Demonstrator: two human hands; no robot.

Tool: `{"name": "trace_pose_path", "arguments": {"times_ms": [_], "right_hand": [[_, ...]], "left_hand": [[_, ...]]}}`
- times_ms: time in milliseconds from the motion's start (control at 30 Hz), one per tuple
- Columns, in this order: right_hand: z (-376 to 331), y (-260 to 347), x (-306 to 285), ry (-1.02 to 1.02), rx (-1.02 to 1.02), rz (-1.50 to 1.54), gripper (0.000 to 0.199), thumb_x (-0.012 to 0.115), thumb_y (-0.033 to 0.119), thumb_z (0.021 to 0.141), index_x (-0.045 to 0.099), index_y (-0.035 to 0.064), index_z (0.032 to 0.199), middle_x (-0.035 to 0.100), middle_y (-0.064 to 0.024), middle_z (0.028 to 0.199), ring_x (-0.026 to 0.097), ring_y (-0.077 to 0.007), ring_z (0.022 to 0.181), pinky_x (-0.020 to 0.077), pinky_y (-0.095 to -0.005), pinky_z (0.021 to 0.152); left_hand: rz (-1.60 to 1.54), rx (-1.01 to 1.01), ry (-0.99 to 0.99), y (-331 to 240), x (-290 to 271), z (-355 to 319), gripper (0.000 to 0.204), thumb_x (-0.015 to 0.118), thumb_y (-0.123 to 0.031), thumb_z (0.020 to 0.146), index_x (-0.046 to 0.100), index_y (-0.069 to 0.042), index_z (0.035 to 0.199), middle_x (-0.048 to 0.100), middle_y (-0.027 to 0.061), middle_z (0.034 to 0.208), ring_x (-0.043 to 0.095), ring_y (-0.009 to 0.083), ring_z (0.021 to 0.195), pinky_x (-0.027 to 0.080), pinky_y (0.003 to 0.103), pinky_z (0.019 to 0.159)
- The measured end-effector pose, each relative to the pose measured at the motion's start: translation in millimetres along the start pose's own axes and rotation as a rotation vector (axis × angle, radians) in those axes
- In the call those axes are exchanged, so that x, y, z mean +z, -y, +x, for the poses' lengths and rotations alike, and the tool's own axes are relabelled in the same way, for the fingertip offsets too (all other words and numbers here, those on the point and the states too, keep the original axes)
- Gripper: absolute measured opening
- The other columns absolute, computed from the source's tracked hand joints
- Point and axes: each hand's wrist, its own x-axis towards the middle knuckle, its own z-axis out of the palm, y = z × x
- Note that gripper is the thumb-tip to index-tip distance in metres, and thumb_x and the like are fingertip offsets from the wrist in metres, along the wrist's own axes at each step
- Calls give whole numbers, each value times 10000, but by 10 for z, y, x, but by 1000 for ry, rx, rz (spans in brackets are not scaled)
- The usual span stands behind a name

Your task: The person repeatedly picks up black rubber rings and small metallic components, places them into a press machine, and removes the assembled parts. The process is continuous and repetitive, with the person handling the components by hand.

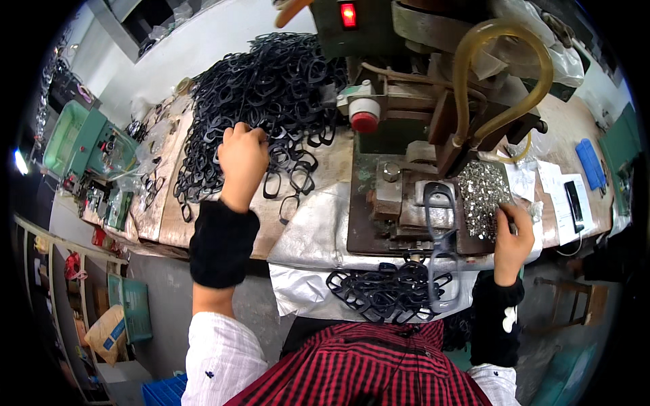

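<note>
My left hand [242, 162] is over the big heap of dark eyeglass frames [264, 88], its fingers curled down. What they grip, if anything, is hidden. At the near edge of a spread of tiny shiny metal pieces [482, 193], my right hand [514, 237] has thumb and forefinger drawn together; anything between them is too small to name. Between the hands, one dark eyeglass frame [443, 235] stands lengthwise before the metal fixture [406, 196] of a bench machine, its lower half blurred. More black eyeglass frames [386, 291] lie on the pale sheet at my lap.
Above the fixture rises the green machine [399, 108] with a red button [364, 120], a lit red switch [348, 15] and a looping yellowish hose [466, 61]. Papers, a phone [574, 206] and a blue case [591, 164] lie at the right. Another green machine [88, 145] stands far left.
</note>
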Motion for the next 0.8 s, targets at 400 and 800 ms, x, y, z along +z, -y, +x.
{"name": "trace_pose_path", "arguments": {"times_ms": [400, 800], "right_hand": [[186, 1271, 513, 234, 54, 737, 363, 734, -1, 806, 613, -37, 1146, 688, -81, 960, 644, -154, 902, 498, -275, 850], [189, 1467, 454, 309, 308, 955, 495, 691, -52, 812, 499, -58, 1268, 676, -71, 977, 618, -101, 925, 466, -234, 878]], "left_hand": [[-1052, -331, -166, -727, -162, -689, 73, 581, -13, 966, 562, -16, 1037, 688, 140, 1010, 697, 213, 825, 536, 284, 681], [-1814, 88, -352, -1561, -1246, -31, 148, 558, 49, 960, 467, -1, 1066, 577, 152, 1078, 660, 219, 910, 644, 406, 744]]}}
